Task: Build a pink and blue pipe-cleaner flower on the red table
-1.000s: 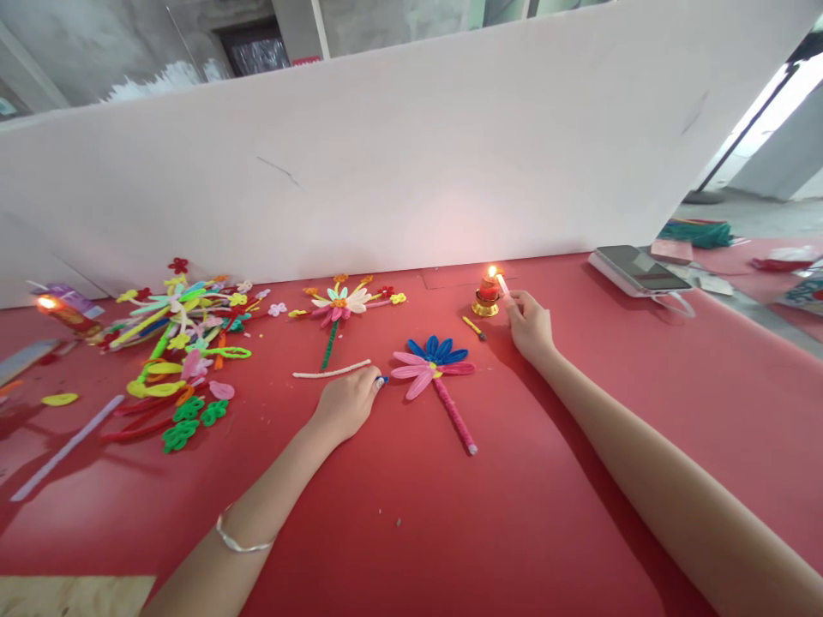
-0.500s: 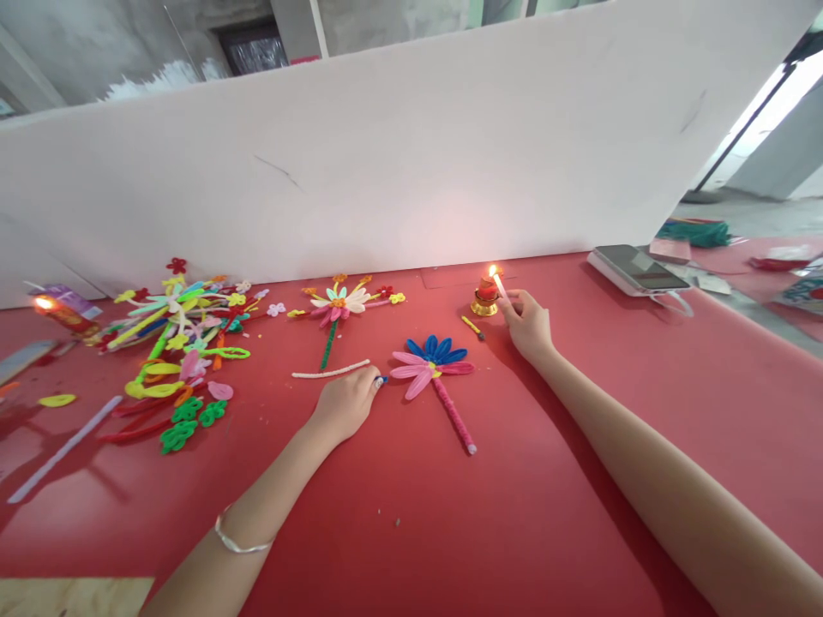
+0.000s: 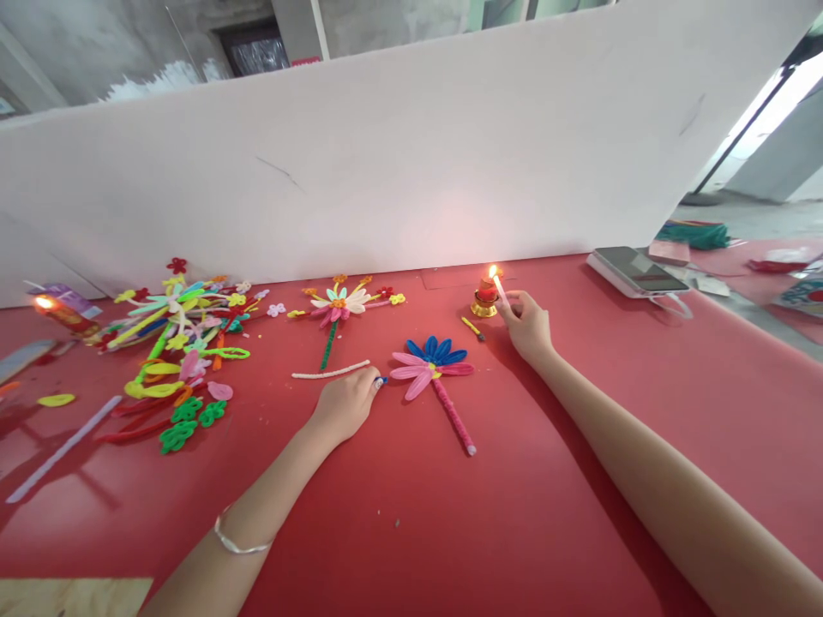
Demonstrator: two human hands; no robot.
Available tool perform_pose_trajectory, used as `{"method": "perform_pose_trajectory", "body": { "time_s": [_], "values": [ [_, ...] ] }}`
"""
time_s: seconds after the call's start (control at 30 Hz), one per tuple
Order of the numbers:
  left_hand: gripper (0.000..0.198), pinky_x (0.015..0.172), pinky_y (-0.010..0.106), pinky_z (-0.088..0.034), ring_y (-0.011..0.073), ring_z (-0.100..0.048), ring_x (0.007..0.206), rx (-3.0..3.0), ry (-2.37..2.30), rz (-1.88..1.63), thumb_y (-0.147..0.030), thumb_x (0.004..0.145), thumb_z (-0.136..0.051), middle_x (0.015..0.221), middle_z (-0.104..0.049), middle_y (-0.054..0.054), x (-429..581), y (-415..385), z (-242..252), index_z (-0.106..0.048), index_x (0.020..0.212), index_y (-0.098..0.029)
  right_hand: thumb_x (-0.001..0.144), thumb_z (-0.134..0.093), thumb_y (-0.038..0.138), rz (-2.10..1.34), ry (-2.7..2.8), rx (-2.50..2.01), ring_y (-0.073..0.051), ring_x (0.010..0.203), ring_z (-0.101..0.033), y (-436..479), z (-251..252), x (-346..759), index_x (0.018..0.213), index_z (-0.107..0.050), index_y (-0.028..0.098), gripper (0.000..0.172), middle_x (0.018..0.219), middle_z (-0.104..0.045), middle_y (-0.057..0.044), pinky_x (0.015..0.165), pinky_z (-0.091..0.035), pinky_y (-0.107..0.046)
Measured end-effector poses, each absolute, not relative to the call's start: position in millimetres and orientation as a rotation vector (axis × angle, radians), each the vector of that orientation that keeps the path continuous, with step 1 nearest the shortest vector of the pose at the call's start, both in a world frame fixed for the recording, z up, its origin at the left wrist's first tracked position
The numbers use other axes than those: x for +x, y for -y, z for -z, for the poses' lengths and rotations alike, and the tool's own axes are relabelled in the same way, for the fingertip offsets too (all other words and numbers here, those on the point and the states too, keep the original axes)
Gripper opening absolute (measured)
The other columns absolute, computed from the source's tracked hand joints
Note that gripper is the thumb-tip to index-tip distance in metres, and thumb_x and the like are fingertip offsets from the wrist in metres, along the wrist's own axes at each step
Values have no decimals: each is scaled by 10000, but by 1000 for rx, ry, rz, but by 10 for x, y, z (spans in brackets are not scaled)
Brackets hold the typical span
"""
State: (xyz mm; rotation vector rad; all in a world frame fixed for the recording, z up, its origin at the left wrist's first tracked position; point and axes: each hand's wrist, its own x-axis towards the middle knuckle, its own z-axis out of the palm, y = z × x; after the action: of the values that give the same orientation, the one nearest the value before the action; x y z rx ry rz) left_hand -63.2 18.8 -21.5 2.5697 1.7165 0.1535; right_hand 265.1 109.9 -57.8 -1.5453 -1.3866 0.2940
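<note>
My right hand (image 3: 528, 326) is closed on a pale pinkish stick (image 3: 501, 288), whose upper end is at the flame of a small red candle (image 3: 487, 292) in a gold holder (image 3: 483, 308). My left hand (image 3: 344, 401) rests on the red table with its fingers pinched together. A small blue piece (image 3: 381, 380) pokes out from its fingertips; most of it is hidden. To the right of that hand lies a pipe-cleaner flower (image 3: 419, 374) with blue and pink petals and a wrapped pink stem. A cream pipe cleaner (image 3: 331, 372) lies just beyond my left knuckles.
A second pipe-cleaner flower (image 3: 340, 304) lies farther back. At the left are a heap of coloured pipe-cleaner pieces (image 3: 180, 317) and another lit candle (image 3: 68, 318). A short yellow stub (image 3: 473, 327) lies near the gold holder. A phone-like device (image 3: 636, 270) sits back right, before a white board (image 3: 399, 171).
</note>
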Motion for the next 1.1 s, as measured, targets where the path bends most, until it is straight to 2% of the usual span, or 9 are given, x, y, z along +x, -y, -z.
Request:
{"method": "perform_pose_trajectory", "body": {
  "time_s": [0.23, 0.53, 0.93, 1.1],
  "values": [
    [292, 568, 257, -313, 198, -592, 816, 2565, -1714, -149, -337, 946, -252, 897, -616, 51, -630, -185, 205, -506, 904, -199, 807, -463, 507, -301, 1378, -1555, -113, 446, -386, -1099, 578, 2643, 941, -562, 209, 342, 474, -431, 65, 512, -302, -244],
    [300, 556, 257, -303, 198, -590, 795, 2554, -1714, -145, -340, 945, -246, 883, -612, 51, -616, -171, 179, -511, 916, -202, 826, -362, 613, -321, 1383, -1533, -129, 465, -442, -1097, 581, 2641, 939, -592, 200, 486, 504, -498, 31, 504, -325, -247],
    [306, 564, 260, -318, 200, -602, 799, 2564, -1727, -127, -337, 945, -240, 887, -621, 57, -617, -174, 190, -510, 911, -198, 872, -278, 554, -295, 1406, -1567, -144, 503, -475, -1094, 568, 2639, 888, -618, 195, 495, 517, -510, 15, 523, -337, -254],
    [303, 583, 260, -333, 205, -606, 811, 2560, -1727, -133, -337, 944, -245, 911, -621, 66, -618, -173, 190, -510, 906, -196, 854, -306, 584, -309, 1397, -1547, -149, 504, -484, -1104, 586, 2644, 906, -606, 191, 498, 532, -533, 8, 524, -338, -257]
  ]
}}
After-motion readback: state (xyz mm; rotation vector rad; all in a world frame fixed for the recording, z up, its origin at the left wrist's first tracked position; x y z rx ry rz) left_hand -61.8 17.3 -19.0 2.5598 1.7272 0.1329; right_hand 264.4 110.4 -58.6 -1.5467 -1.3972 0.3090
